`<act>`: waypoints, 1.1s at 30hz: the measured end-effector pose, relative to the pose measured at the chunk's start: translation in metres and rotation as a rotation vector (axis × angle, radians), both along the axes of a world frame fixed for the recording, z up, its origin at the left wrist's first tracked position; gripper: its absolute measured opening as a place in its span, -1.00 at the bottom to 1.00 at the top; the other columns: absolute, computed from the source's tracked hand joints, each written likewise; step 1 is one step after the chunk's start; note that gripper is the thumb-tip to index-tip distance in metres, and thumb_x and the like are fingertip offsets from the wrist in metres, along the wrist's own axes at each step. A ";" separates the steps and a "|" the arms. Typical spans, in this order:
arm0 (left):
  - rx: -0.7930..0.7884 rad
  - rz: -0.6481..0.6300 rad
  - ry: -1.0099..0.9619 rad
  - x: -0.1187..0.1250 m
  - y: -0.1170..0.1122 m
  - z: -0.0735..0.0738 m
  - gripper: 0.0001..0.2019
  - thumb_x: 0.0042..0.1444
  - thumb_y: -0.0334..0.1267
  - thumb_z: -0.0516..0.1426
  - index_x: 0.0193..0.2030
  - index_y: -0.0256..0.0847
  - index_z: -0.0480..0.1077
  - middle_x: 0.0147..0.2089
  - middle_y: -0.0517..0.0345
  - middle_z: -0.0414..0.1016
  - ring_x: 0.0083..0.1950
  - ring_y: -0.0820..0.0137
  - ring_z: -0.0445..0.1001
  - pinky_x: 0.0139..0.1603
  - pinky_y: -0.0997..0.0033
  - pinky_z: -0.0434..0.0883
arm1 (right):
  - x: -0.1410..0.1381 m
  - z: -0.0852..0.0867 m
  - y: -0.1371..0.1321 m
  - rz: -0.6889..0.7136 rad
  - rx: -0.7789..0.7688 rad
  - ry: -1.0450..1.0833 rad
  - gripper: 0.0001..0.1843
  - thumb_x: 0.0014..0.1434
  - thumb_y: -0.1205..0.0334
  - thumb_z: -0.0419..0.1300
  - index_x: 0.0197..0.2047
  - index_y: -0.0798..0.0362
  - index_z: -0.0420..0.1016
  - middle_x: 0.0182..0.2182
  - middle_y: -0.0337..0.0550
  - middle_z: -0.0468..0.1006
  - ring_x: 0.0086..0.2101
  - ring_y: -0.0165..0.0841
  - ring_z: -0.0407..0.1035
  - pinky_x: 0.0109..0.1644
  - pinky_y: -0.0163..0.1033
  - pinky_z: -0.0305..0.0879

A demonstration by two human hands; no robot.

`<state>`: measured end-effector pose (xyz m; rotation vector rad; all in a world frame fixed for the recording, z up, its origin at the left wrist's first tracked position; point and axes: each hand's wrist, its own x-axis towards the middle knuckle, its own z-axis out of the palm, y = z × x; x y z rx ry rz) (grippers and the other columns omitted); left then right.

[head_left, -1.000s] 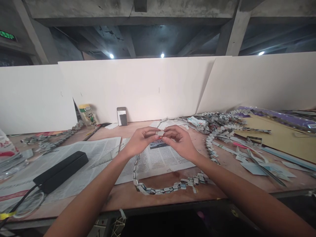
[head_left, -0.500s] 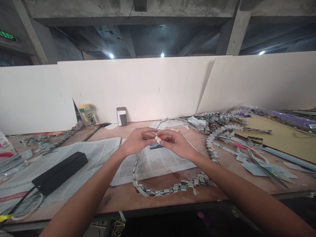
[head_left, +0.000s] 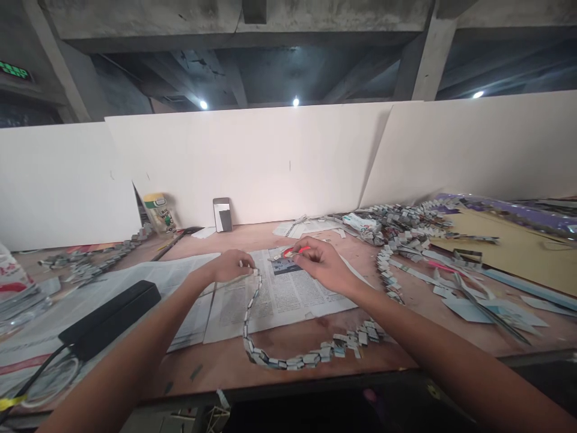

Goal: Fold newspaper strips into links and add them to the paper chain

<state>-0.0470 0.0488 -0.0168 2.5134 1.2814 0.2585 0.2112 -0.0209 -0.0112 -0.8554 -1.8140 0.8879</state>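
Note:
A long chain of small folded paper links (head_left: pixel 285 364) curves across the newspaper and along the table's front. My left hand (head_left: pixel 232 266) has thumb and fingers closed on the chain's far end, just above the newspaper sheet (head_left: pixel 283 304). To the right of it, my right hand (head_left: pixel 322 263) is closed in a pinch over the same sheet. A small pale piece shows at its fingertips, too small to name. Something bright red (head_left: pixel 303 248) lies beside those fingers, partly hidden by them.
A heap of folded paper chains (head_left: pixel 401 225) fills the back right. Scissors (head_left: pixel 489 310) and paper scraps lie on the right. A black power adapter (head_left: pixel 110 316) rests on newspaper at left. A phone (head_left: pixel 222 214) and a yellow-lidded jar (head_left: pixel 159 213) stand by the white board (head_left: pixel 252 162).
My hands have come apart. The left moved left and down with the chain end; the right stayed over the newspaper. More of the sheet's dark picture now shows.

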 end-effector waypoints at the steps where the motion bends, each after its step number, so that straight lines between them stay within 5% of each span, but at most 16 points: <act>1: 0.005 -0.006 -0.036 0.004 -0.002 0.007 -0.72 0.07 -0.08 0.05 -0.22 -0.19 0.45 -0.15 0.06 0.51 -0.14 0.28 0.43 -0.15 0.36 0.32 | 0.000 0.000 0.000 0.032 -0.030 0.037 -0.86 0.14 0.16 0.13 -0.26 0.05 0.36 -0.64 -0.34 0.34 -0.59 -0.46 0.25 -0.48 -0.32 0.16; 5: -0.098 -0.074 -0.306 0.028 -0.023 0.040 -0.74 0.08 -0.06 0.07 -0.24 -0.21 0.37 -0.27 0.07 0.46 -0.29 0.34 0.44 -0.30 0.36 0.36 | -0.002 0.001 0.002 0.048 -0.099 0.147 -0.78 0.11 0.08 0.17 -0.25 0.05 0.37 -0.30 -0.08 0.53 -0.26 -0.30 0.45 -0.21 -0.19 0.35; 10: -0.115 -0.122 -0.589 0.066 -0.051 0.061 -0.78 0.07 -0.11 0.13 -0.27 -0.24 0.38 -0.40 0.13 0.41 -0.39 0.43 0.36 -0.37 0.41 0.34 | -0.004 0.008 0.000 0.097 -0.176 0.235 -0.72 0.01 0.08 0.28 -0.28 0.08 0.40 -0.41 -0.17 0.51 -0.37 -0.36 0.43 -0.18 -0.14 0.38; 15: -0.233 -0.152 -0.796 0.076 -0.053 0.055 -0.79 0.07 -0.15 0.16 -0.29 -0.28 0.44 -0.43 0.17 0.36 -0.44 0.50 0.30 -0.38 0.45 0.31 | -0.002 0.009 0.001 0.160 -0.258 0.451 -0.85 -0.04 0.24 0.30 -0.41 0.09 0.43 -0.47 -0.26 0.46 -0.42 -0.44 0.38 -0.27 -0.27 0.37; 22: -0.242 -0.213 -0.960 0.075 -0.055 0.045 -0.81 0.05 -0.19 0.18 -0.27 -0.27 0.48 -0.44 0.17 0.36 -0.45 0.51 0.28 -0.42 0.47 0.28 | -0.004 0.012 -0.002 0.425 -0.627 0.619 -0.91 -0.02 0.37 0.22 -0.37 0.09 0.39 -0.49 -0.26 0.43 -0.49 -0.48 0.33 -0.42 -0.38 0.35; 28: -0.219 -0.266 -0.949 0.085 -0.065 0.045 -0.82 0.06 -0.22 0.18 -0.22 -0.23 0.47 -0.37 0.15 0.44 -0.39 0.47 0.37 -0.34 0.43 0.35 | 0.004 0.008 -0.002 0.486 -0.741 0.635 -0.81 -0.03 0.36 0.22 -0.28 0.08 0.36 -0.51 -0.26 0.43 -0.52 -0.45 0.36 -0.48 -0.36 0.35; 33: -0.154 -0.263 -0.971 0.086 -0.071 0.042 -0.84 0.09 -0.21 0.15 -0.25 -0.21 0.48 -0.22 0.11 0.45 -0.27 0.41 0.43 -0.25 0.38 0.39 | 0.001 0.006 -0.002 0.467 -0.650 0.616 -0.81 -0.02 0.28 0.27 -0.31 0.06 0.36 -0.50 -0.28 0.38 -0.47 -0.45 0.33 -0.42 -0.35 0.32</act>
